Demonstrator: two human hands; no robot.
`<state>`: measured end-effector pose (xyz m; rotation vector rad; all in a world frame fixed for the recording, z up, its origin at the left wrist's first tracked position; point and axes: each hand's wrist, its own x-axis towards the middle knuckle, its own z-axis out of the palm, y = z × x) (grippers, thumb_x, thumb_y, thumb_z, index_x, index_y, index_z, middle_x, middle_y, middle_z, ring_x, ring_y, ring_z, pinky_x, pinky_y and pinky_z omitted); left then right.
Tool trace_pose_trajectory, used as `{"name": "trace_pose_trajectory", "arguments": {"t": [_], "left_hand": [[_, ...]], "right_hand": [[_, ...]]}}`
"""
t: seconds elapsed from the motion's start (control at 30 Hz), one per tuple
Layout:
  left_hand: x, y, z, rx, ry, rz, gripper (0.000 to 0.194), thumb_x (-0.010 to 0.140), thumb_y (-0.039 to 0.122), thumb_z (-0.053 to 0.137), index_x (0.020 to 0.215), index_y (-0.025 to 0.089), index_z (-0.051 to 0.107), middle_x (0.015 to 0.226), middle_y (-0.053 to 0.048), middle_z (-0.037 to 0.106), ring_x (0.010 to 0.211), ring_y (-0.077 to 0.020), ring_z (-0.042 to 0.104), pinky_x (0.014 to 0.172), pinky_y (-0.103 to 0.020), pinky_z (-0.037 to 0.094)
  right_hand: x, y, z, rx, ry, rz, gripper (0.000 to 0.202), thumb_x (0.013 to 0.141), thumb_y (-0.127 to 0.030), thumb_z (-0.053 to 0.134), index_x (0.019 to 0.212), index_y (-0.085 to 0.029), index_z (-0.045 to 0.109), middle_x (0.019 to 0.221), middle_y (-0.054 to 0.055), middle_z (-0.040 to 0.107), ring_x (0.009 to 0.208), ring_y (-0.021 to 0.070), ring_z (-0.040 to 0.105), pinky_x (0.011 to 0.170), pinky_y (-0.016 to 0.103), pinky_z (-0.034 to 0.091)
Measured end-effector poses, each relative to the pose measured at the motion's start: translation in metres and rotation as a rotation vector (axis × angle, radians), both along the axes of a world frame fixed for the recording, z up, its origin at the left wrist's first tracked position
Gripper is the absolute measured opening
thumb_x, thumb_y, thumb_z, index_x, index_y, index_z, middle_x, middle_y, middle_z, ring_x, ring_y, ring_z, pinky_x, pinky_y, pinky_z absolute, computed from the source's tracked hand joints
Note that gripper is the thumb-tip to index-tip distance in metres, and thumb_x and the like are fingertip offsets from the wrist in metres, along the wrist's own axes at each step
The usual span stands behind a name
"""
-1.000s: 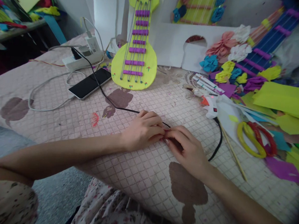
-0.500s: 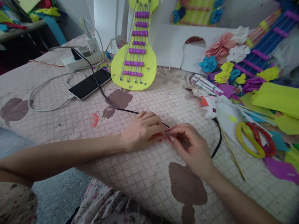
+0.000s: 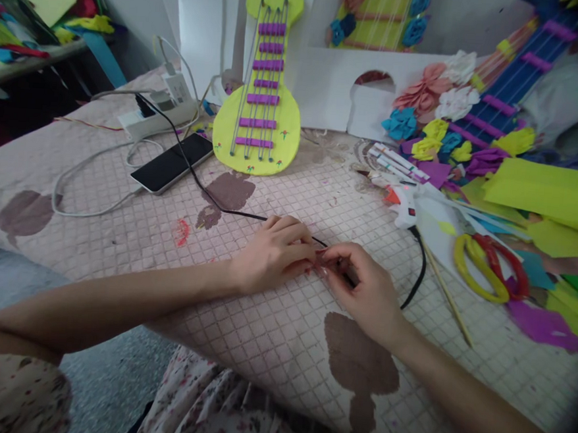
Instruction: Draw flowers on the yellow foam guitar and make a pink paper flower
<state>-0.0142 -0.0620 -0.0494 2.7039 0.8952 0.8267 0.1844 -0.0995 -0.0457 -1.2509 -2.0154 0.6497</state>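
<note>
Two hands' fingers (image 3: 325,272) pinching a small reddish piece (image 3: 320,257), perhaps paper — open cloth (image 3: 260,346) nearer the edge.

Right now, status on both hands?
Right hand pinching small reddish piece, mostly hidden. Left hand at it, grip unclear. Black cord close beyond both hands; glue gun unheld, off right.
</note>
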Motion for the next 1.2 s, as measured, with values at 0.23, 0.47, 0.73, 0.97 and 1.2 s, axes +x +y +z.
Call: {"name": "trace_pose_trajectory", "arguments": {"t": [0.23,0.47,0.73,0.97,1.2], "left_hand": [[0.0015,-0.0005,0.0017,-0.005,-0.017,0.008,0.012,0.089,0.026,0.056,0.085,0.021,0.066,0.094,-0.003,0.064,0.091,-0.0163,0.051,0.076,-0.031,0.037],[0.0016,-0.0003,0.0017,-0.006,-0.02,0.007,0.011,0.089,0.025,0.056,0.084,0.02,0.065,0.092,-0.003,0.064,0.09,-0.0166,0.051,0.076,-0.03,0.038],[0.0024,-0.0005,0.0021,-0.046,-0.023,0.03,0.005,0.086,0.022,0.058,0.086,0.019,0.062,0.091,-0.003,0.064,0.09,-0.0169,0.051,0.078,-0.03,0.038],[0.0019,0.0002,0.0021,-0.043,-0.031,0.01,0.006,0.087,0.023,0.058,0.086,0.019,0.063,0.092,-0.003,0.064,0.09,-0.0168,0.051,0.077,-0.03,0.038],[0.0016,-0.0005,0.0014,-0.034,-0.064,-0.012,0.008,0.087,0.021,0.058,0.083,0.02,0.064,0.097,-0.003,0.064,0.093,-0.0168,0.052,0.08,-0.031,0.04]], "right_hand": [[-0.0041,0.0011,0.0003,0.013,-0.029,-0.014,0.016,0.081,-0.013,0.054,0.092,-0.024,0.053,0.083,0.0,0.062,0.069,0.013,0.058,0.059,0.026,0.046],[-0.0056,0.0024,0.0006,0.034,-0.053,-0.004,0.016,0.081,-0.012,0.054,0.091,-0.025,0.052,0.082,-0.001,0.062,0.068,0.0128,0.056,0.056,0.026,0.043],[-0.006,0.0023,-0.0015,0.039,-0.054,0.005,0.019,0.08,-0.01,0.055,0.092,-0.024,0.052,0.083,-0.001,0.062,0.069,0.013,0.056,0.059,0.027,0.044],[-0.0056,0.0019,-0.0017,0.031,-0.049,0.003,0.017,0.081,-0.011,0.055,0.093,-0.024,0.052,0.083,-0.001,0.062,0.068,0.0127,0.056,0.057,0.026,0.044],[-0.006,0.0024,-0.0003,0.067,-0.03,0.021,0.02,0.08,-0.008,0.055,0.092,-0.023,0.051,0.09,0.001,0.058,0.076,0.0139,0.055,0.061,0.027,0.045]]}}
